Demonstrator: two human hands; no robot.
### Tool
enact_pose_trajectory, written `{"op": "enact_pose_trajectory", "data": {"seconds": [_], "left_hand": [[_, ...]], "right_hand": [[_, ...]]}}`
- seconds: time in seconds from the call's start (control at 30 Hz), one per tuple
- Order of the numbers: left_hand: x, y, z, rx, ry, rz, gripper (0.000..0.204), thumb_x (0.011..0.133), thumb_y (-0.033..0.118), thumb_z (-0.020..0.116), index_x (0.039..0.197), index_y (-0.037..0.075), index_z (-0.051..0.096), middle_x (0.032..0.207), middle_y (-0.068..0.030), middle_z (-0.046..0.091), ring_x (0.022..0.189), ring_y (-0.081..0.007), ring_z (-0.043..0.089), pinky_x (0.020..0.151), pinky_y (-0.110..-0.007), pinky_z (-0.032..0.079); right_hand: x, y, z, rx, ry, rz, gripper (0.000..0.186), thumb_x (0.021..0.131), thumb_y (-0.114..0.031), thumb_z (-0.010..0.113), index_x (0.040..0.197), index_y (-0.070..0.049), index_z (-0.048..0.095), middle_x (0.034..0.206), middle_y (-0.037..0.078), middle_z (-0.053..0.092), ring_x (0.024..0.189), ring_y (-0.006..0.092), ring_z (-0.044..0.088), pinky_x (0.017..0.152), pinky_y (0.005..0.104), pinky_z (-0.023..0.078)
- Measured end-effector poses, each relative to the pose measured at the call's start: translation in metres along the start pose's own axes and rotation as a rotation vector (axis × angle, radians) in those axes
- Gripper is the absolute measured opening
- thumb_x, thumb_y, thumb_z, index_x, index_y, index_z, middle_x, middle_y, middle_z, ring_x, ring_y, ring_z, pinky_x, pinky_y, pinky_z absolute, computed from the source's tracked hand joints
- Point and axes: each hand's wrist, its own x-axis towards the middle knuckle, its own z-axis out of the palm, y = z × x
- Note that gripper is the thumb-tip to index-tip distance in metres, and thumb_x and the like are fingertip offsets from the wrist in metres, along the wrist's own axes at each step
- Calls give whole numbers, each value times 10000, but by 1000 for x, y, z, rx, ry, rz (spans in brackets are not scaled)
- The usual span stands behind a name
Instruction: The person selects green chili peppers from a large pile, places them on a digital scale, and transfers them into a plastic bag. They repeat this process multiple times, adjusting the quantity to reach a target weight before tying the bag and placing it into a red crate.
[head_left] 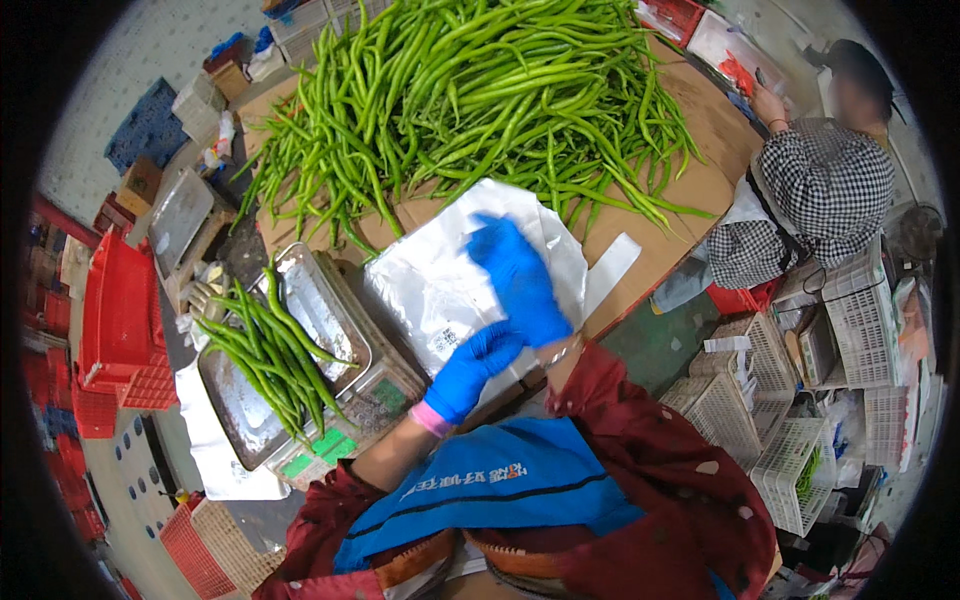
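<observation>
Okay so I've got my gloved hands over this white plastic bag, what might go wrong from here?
Some long green chili peppers stick out past the rim of the metal scale tray, so a bump could tip a few off.

Your left hand is close to the scale, so an elbow or sleeve might knock it.

The big pepper heap spreads loosely toward the white plastic bag, so stray ones may slide onto it.

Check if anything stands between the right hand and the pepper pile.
Nothing visible stands in the way: past the right hand there's only the far part of the white plastic sheet, with the green pepper pile just beyond.
</observation>
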Motion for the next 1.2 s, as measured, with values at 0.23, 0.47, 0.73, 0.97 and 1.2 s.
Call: {"op": "enact_pose_trajectory", "data": {"seconds": [0.23, 0.47, 0.73, 0.97, 1.2], "left_hand": [[-7, 26, -4, 74, 39, -29, 372, 975, 256, 486, 1282, 54, 546, 1145, -108, 639, 1104, -193, 577, 969, -326, 416], [-4, 18, -19, 20, 84, -33, 366, 969, 262, 500, 1264, 55, 563, 1147, -104, 638, 1094, -191, 579, 963, -322, 413], [3, 20, -12, 137, 284, 248, 413, 959, 201, 514, 1334, 32, 476, 1156, -109, 616, 1083, -209, 561, 979, -308, 391], [1, 25, -22, -287, 254, 130, 376, 963, 179, 518, 1276, -29, 495, 857, -46, 616, 847, -166, 582, 869, -330, 468], [-7, 21, -16, -296, 152, 163, 363, 959, 186, 526, 1250, -31, 510, 850, -62, 608, 823, -190, 591, 821, -336, 475]], "right_hand": [[93, 49, -171, 698, 319, 602, 478, 866, -506, 610, 977, -42, 642, 779, 37, 660, 650, 138, 593, 619, 295, 508], [81, 40, -131, 473, 301, 222, 247, 904, -258, 562, 1020, -50, 628, 898, 83, 671, 741, 183, 626, 700, 304, 517], [-67, 17, -25, -460, -369, 486, 352, 946, -343, 532, 1113, -49, 632, 816, 74, 658, 702, 130, 611, 692, 287, 506], [2, 0, -109, -405, 188, 192, 371, 892, -365, 555, 980, -24, 670, 754, 90, 653, 658, 174, 624, 611, 294, 496], [75, 58, -209, -1384, 703, 314, 641, 737, -617, 649, 804, 20, 625, 816, 238, 655, 784, 382, 649, 712, 433, 509]]}}
